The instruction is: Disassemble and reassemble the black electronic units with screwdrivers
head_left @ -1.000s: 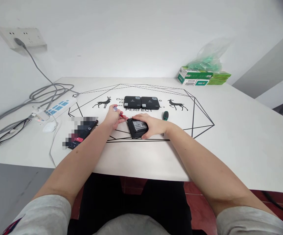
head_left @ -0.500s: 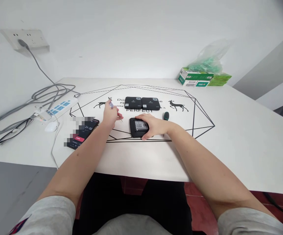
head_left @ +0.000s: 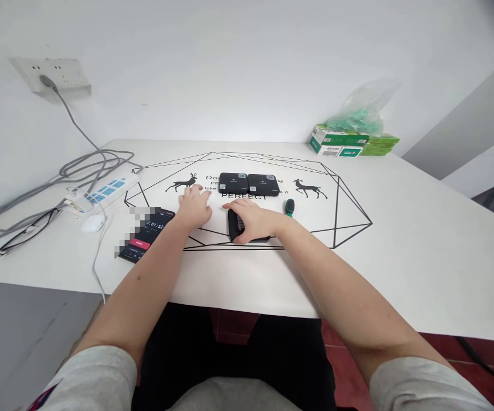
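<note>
My right hand (head_left: pixel 253 221) wraps over a small black box (head_left: pixel 233 224) with a white label, gripping its sides on the table. The hand covers much of the box. To its left, my left hand (head_left: pixel 194 206) is palm down at the tabletop, fingers bent and apart; what lies under it is hidden. Just beyond the hands, two flat black boxes, the left one (head_left: pixel 233 182) and the right one (head_left: pixel 263 184), lie side by side with small stickers on top. A green and black screwdriver handle (head_left: pixel 290 206) lies right of my right hand.
A phone (head_left: pixel 146 234) showing a timer lies left of my left forearm. Further left are a power strip (head_left: pixel 112 192), grey cables, a white mouse-like object (head_left: pixel 93 223) and glasses (head_left: pixel 27 231). Green and white cartons (head_left: pixel 339 137) with a plastic bag on top stand back right.
My left hand has turned palm down and lowered; the thin, clear-handled tool it held is out of sight. My right hand has shifted left over the labelled box, covering more of it.
</note>
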The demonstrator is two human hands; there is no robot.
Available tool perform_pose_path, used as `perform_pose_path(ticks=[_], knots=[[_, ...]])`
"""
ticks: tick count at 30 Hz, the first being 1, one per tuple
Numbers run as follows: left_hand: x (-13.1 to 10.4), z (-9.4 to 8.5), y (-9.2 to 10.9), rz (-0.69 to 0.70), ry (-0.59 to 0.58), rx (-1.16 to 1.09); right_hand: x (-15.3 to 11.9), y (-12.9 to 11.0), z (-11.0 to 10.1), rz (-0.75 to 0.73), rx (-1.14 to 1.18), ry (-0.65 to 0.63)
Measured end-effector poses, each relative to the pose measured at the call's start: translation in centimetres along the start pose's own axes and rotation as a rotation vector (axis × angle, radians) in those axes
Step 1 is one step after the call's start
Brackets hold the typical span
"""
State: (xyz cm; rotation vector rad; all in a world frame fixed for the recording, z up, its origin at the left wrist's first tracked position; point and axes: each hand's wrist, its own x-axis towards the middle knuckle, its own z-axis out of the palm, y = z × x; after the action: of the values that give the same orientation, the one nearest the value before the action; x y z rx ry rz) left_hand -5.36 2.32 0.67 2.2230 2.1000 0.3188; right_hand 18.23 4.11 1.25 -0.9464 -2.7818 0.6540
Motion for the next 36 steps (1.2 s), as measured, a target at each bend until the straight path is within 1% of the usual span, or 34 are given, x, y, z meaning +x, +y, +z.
perform_pose_path(ticks=[1, 2, 3, 4, 5, 8, 10, 13, 16, 21, 25, 28, 32, 34, 36], knots=[[-0.3, -0.3, 0.0, 0.130, -0.073, -0.044, 0.0, -0.1, -0.1, 0.008, 0.006, -0.006], [-0.5, -0.6, 0.1, 0.260, -0.189, -0.132, 0.0, -0.1, -0.2, 0.016, 0.015, -0.010], [-0.8, -0.7, 0.2, 0.331, -0.299, -0.222, 0.0, -0.2, -0.3, 0.020, 0.026, -0.011], [-1.1, -0.7, 0.4, 0.345, -0.372, -0.288, 0.0, -0.3, -0.4, 0.020, 0.036, -0.009], [-1.3, -0.6, 0.7, 0.327, -0.407, -0.329, 0.1, -0.4, -0.5, 0.017, 0.047, -0.006], [-1.7, 0.1, 1.6, 0.302, -0.380, -0.429, 0.2, -0.2, -0.7, 0.013, 0.065, 0.001], [-1.7, 0.6, 1.9, 0.318, -0.354, -0.472, 0.3, 0.1, -0.8, 0.030, 0.070, -0.004], [-1.5, 0.9, 2.0, 0.331, -0.318, -0.507, 0.6, 0.6, -1.0, 0.062, 0.069, -0.029], [-1.3, 1.1, 2.0, 0.314, -0.303, -0.505, 1.2, 1.1, -1.6, 0.068, 0.059, -0.075], [-1.2, 1.3, 1.8, 0.290, -0.314, -0.494, 3.6, 2.3, -3.2, 0.037, 0.062, -0.215], [-0.9, 1.5, 1.4, 0.316, -0.319, -0.542, 5.5, 3.4, -3.3, -0.044, 0.088, -0.245], [-0.8, 1.8, 1.3, 0.325, -0.304, -0.544, 6.0, 4.1, -2.7, -0.085, 0.108, -0.227], [-0.7, 2.0, 1.7, 0.305, -0.287, -0.519, 5.4, 4.6, -1.5, -0.164, 0.105, -0.184], [-0.8, 2.1, 1.9, 0.322, -0.285, -0.515, 5.0, 4.6, -0.8, -0.205, 0.126, -0.137], [-0.8, 2.1, 2.0, 0.342, -0.278, -0.509, 4.9, 4.6, -0.1, -0.224, 0.166, -0.057]])
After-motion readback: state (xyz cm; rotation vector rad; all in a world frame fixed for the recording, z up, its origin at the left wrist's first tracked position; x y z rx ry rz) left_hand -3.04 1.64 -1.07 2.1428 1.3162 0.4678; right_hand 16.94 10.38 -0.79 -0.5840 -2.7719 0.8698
